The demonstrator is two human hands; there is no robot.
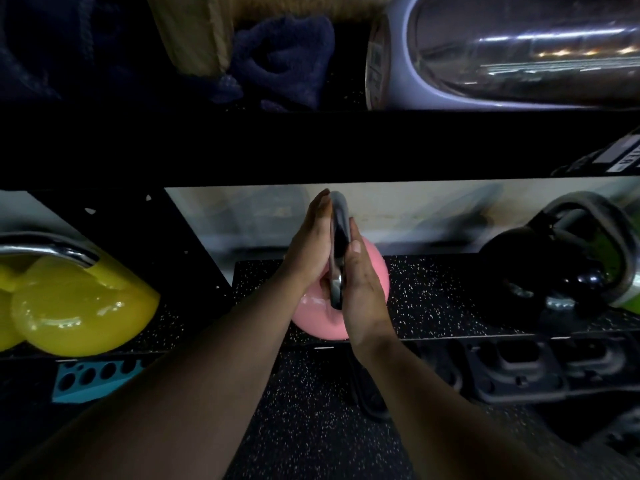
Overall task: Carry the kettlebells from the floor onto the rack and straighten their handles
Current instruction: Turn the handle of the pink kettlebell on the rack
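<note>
A pink kettlebell (375, 271) with a steel handle (338, 233) stands on the speckled rubber mat of the rack's lower shelf (440, 292). The handle points edge-on toward me. My left hand (310, 251) lies flat against the handle's left side with the fingers stretched upward. My right hand (362, 292) presses flat on its right side. The handle is pinched between both palms. Much of the pink body is hidden behind my hands.
Yellow kettlebells (79, 306) with a chrome handle sit on the shelf at left. A black kettlebell (530, 271) and a green one (627, 289) stand at right. A lilac kettlebell (519, 53) lies on the upper shelf, whose black beam (311, 147) hangs just above my fingertips.
</note>
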